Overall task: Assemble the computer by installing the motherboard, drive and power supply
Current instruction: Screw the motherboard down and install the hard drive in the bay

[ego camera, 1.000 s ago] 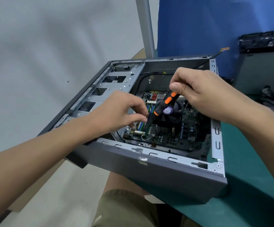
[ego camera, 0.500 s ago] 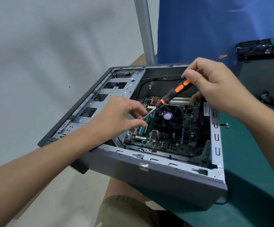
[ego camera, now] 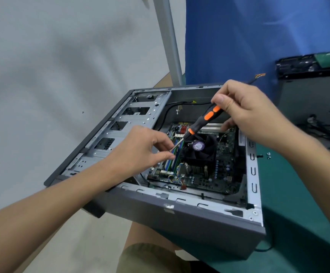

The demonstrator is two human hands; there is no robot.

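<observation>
**Over the open case, tip meets fingertips**

Inside the case [ego camera: 180,219] the motherboard [ego camera: 217,170] lies flat on the tray. The right hand [ego camera: 252,113] pinches the screwdriver [ego camera: 201,123] high on its handle, shaft slanting down and left. The left hand [ego camera: 140,152] waits right at the tip, thumb and forefinger closed as if on a screw; I can't see one. The left hand is nearer the board, so seating looks next.
</observation>
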